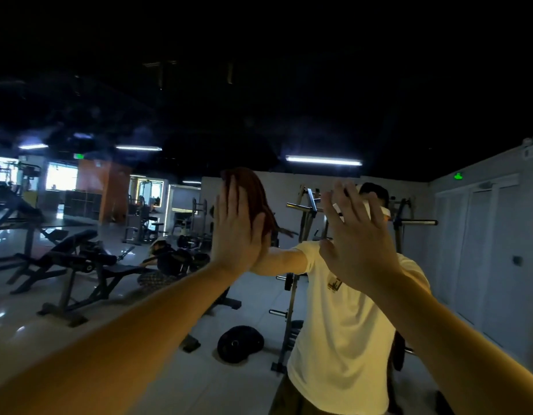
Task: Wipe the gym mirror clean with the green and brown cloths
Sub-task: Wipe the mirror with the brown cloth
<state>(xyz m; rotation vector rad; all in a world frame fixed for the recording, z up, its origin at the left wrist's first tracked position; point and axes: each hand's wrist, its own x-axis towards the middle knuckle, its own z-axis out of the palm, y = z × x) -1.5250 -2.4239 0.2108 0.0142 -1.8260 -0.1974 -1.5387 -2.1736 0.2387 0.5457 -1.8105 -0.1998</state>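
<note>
Seemingly midway: left hand [238, 232], grip wide, presses brown cloth [254, 190] on mirror [289, 85]; right hand [355, 235] wide, no cloth seen; ten-o'clock haze [79, 127] unwiped.

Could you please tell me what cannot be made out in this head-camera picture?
1. Green cloth: head view, none shows; the right hand would hide one under its palm.
2. Brown cloth: head view, the left hand covers most of it.
3. Smears on the mirror: head view, the upper glass is too dark.
</note>
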